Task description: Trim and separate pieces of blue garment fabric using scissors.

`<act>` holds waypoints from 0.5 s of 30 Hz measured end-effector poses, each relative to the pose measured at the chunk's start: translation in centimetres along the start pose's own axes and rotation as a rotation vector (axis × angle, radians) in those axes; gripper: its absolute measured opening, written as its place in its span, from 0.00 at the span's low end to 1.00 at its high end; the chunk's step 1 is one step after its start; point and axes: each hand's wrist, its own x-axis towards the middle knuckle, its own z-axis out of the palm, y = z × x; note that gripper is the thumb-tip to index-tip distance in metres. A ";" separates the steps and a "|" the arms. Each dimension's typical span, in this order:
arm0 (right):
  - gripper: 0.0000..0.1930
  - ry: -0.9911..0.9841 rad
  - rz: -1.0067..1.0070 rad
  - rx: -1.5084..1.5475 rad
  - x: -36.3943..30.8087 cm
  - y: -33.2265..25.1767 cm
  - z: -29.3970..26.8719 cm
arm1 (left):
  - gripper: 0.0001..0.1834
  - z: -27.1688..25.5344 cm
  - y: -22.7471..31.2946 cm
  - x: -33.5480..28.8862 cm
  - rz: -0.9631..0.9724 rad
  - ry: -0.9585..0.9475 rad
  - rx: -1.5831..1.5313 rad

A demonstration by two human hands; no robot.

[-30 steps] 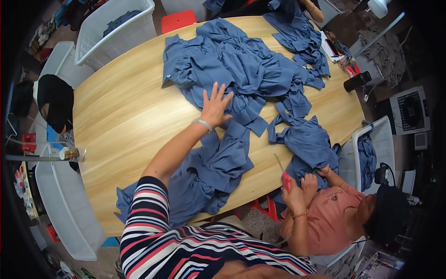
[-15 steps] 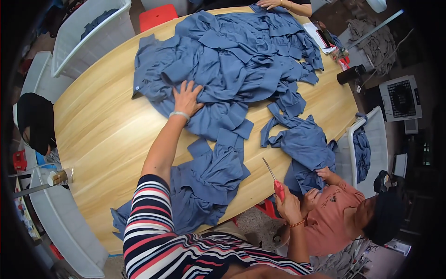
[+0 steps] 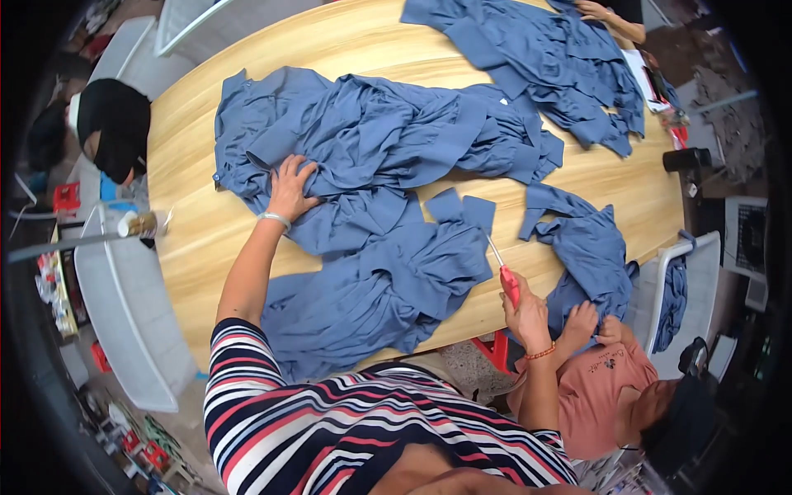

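Note:
My left hand (image 3: 290,191) lies on a blue garment (image 3: 371,115), fingers stretched out and apart on the cloth. This garment spreads across the middle of the table in loose folds. My right hand (image 3: 528,316) is closed round the red handle of a screwdriver (image 3: 511,287). Its thin metal shaft points up and left, the tip beside the cuff of a nearer blue garment (image 3: 371,289). That nearer garment lies crumpled along the table edge in front of me. I cannot tell whether the tip touches the cloth.
At my right, a co-worker in a pink top (image 3: 602,388) handles another blue garment (image 3: 590,256). Another person's hand (image 3: 598,11) rests by a far blue pile (image 3: 544,58). White bins (image 3: 136,330) stand round the wooden table (image 3: 194,223). A black cylinder (image 3: 686,159) stands at its right edge.
My left hand and the garment under it have shifted left across the table, leaving a gap before the far pile. The nearer garment has also moved. My view has shifted too.

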 end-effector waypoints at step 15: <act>0.20 0.001 -0.163 -0.015 -0.4 -5.7 -0.6 | 0.12 -10.7 -8.1 -5.1 -0.285 0.451 -0.792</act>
